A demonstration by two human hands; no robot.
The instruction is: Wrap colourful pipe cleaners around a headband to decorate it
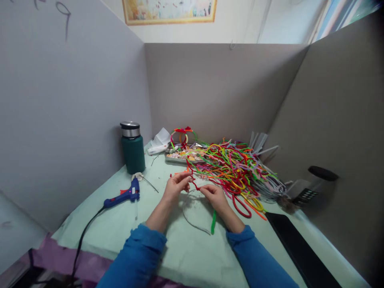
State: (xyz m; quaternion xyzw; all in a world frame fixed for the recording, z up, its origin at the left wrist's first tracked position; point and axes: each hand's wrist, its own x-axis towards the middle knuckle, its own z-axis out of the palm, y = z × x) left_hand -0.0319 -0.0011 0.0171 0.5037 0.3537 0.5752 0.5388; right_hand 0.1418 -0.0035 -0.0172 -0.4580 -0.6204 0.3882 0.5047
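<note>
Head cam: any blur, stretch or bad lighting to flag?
Head view: dark-lidded jar at right looks smeared and stretched; far right edge fades to black; soft shadow on the left panel beside the bottle; red strand between left hand and right hand stands out, its finer twists too small to read.

On the tall, flat grey partition panel (75,100) to your left, you can read a dark handwritten figure (67,26) that looks like a 9. Farther left, your view's top edge cuts off more dark handwritten strokes (36,5), leaving them unreadable.
</note>
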